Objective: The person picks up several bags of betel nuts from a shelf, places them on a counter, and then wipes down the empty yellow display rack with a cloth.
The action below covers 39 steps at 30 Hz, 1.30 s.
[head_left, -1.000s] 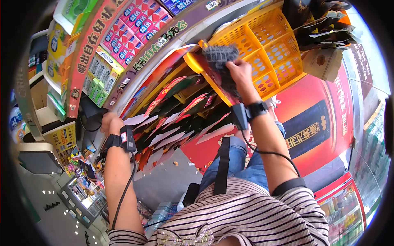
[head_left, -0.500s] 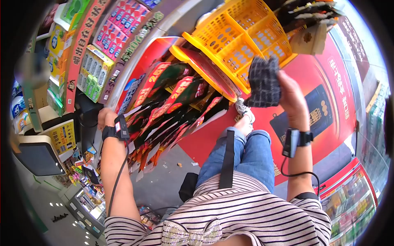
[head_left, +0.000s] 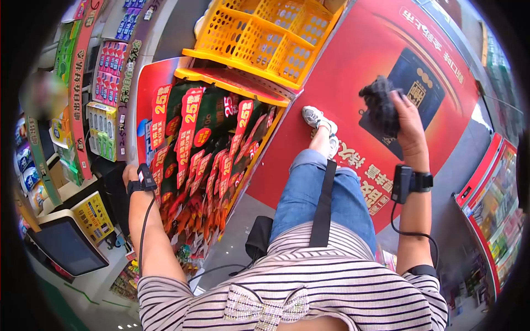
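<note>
My right hand [head_left: 411, 124] is closed around a bunched dark grey cloth [head_left: 380, 105] with a checked look, held up over the red floor mat. My left hand [head_left: 130, 174] is at the counter's edge, beside a black object [head_left: 107, 175] and near the shelf front. Its fingers are mostly hidden, so I cannot make out their shape or any hold. Right of that hand hang several red and dark green snack packets [head_left: 190, 127] marked 25. Above them is a yellow plastic basket [head_left: 259, 41] with holes and divided compartments.
Gum boxes [head_left: 110, 66] line the shelf at the left. A screen [head_left: 72, 243] stands on the counter below. My shoes [head_left: 314, 117] are on the red printed mat [head_left: 342, 60]. A red-framed display case [head_left: 491, 204] is at the right.
The view has turned, moving the yellow basket and packets leftward. My right hand has shifted slightly right with the cloth, which is now more crumpled. My left hand remains by the counter.
</note>
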### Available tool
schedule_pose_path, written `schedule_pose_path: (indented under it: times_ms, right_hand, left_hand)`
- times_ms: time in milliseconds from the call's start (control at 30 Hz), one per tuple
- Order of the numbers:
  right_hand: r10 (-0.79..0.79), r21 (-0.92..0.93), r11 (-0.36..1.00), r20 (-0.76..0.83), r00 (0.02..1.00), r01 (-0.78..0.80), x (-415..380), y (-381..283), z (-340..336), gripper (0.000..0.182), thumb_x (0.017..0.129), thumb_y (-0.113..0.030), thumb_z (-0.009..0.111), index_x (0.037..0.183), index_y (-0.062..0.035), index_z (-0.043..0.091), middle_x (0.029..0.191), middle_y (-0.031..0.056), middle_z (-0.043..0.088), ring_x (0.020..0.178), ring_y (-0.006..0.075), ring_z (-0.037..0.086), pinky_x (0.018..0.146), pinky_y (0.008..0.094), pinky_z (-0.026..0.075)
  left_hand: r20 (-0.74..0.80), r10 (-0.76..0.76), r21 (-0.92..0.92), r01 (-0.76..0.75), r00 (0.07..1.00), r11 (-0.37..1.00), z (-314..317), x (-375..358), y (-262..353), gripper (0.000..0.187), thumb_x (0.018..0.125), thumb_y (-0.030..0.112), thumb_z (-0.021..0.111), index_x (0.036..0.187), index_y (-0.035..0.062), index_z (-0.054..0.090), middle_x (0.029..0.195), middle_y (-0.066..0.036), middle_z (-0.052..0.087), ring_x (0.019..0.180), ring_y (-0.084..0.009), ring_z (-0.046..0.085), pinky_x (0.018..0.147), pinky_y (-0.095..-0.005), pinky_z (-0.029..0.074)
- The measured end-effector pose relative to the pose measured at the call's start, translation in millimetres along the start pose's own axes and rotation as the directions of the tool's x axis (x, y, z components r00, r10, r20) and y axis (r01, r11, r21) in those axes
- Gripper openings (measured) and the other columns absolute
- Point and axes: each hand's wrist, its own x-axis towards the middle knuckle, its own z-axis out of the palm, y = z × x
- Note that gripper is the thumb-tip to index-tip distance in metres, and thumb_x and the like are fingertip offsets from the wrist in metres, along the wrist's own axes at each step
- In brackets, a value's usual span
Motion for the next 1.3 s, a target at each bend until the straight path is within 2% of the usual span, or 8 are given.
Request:
schedule_pose_path:
  times_ms: [33,67,133,267,367,800,1000,1300]
  right_hand:
    - [0.07,0.139,0.988,-0.018,0.997,-0.067,-8.5,-2.2,-4.9,0.028,0.083,-0.026,0.05,0.083,0.0023,0.054,0.075,0.0076,0.06,0.064,0.0158,0.058,0.057,0.026,0.045]
    - [-0.074,-0.372,0.928,-0.105,0.992,0.03,-3.7,9.9,-23.2,0.029,0.082,-0.026,0.051,0.08,0.0025,0.055,0.073,0.0074,0.06,0.063,0.016,0.058,0.057,0.027,0.044]
    - [-0.387,-0.992,0.124,-0.027,0.922,0.023,15.7,37.7,-64.7,0.031,0.08,-0.027,0.054,0.075,0.003,0.055,0.07,0.0069,0.06,0.063,0.0164,0.058,0.056,0.0288,0.042]
    - [-0.032,-0.416,0.906,-0.25,0.968,-0.077,0.8,39.6,-35.2,0.038,0.076,-0.034,0.055,0.076,0.0042,0.055,0.067,0.0237,0.053,0.064,0.0353,0.054,0.061,0.0371,0.042]
    - [-0.288,-0.978,0.208,-0.091,0.953,-0.03,16.2,48.1,-28.4,0.04,0.078,-0.035,0.05,0.077,0.0038,0.057,0.075,0.0254,0.055,0.076,0.0387,0.054,0.066,0.04,0.042]
    - [-0.196,-0.661,0.695,0.204,0.959,0.282,101.2,79.5,186.5,0.036,0.079,-0.034,0.05,0.084,0.0016,0.057,0.067,0.0149,0.057,0.064,0.0216,0.055,0.06,0.0319,0.042]
    - [-0.104,-0.529,0.736,0.527,0.843,0.422,134.3,94.7,293.9,0.034,0.082,-0.029,0.042,0.083,0.0009,0.058,0.075,0.0187,0.057,0.072,0.034,0.055,0.069,0.037,0.042]
    - [-0.371,-0.597,0.074,0.727,0.578,0.798,151.3,103.9,333.1,0.012,0.069,-0.02,0.058,0.076,-0.0102,0.06,0.083,0.0084,0.052,0.078,0.0277,0.053,0.064,0.0377,0.045]
  left_hand:
    - [-0.002,0.015,-0.005,-0.015,1.0,1.0,-3.7,-1.0,-3.1,0.013,0.067,0.013,0.047,0.061,0.0021,0.052,0.058,-0.01,0.051,0.047,-0.0195,0.051,0.041,-0.0298,0.04]
    - [-0.002,0.035,-0.026,-0.035,0.999,0.999,-0.6,-4.2,-1.4,0.013,0.067,0.013,0.047,0.059,0.0036,0.051,0.056,-0.01,0.051,0.045,-0.0195,0.051,0.039,-0.0291,0.041]
    - [-0.023,-0.006,-0.02,0.005,1.0,1.0,6.1,-12.6,4.0,0.013,0.068,0.014,0.046,0.061,0.0035,0.051,0.057,-0.01,0.052,0.046,-0.0193,0.052,0.039,-0.0288,0.041]
    - [-0.094,-0.009,0.143,0.023,0.996,0.99,-4.4,-5.4,1.8,0.021,0.067,0.018,0.048,0.071,-0.0022,0.052,0.063,-0.011,0.053,0.054,-0.0175,0.054,0.043,-0.0286,0.043]
    - [-0.259,-0.113,0.267,0.184,0.959,0.946,-2.4,19.5,-6.6,0.022,0.066,0.018,0.052,0.074,-0.0026,0.051,0.067,-0.011,0.053,0.057,-0.0176,0.054,0.045,-0.0286,0.043]
    - [-0.653,-0.388,0.241,0.664,0.651,0.708,-2.6,89.8,-33.0,0.028,0.069,0.014,0.048,0.094,0.0024,0.043,0.1,-0.017,0.045,0.087,-0.026,0.05,0.072,-0.0399,0.04]
    - [-0.863,-0.488,-0.16,0.845,0.131,0.51,2.5,104.0,-31.7,0.034,0.071,0.012,0.047,0.104,0.0048,0.039,0.115,-0.02,0.042,0.101,-0.0299,0.048,0.084,-0.0451,0.038]
    - [-0.807,-0.432,0.121,0.829,0.403,0.546,19.2,45.7,11.3,0.041,0.072,0.007,0.048,0.11,0.0012,0.034,0.115,-0.023,0.042,0.101,-0.0315,0.048,0.084,-0.0417,0.039]
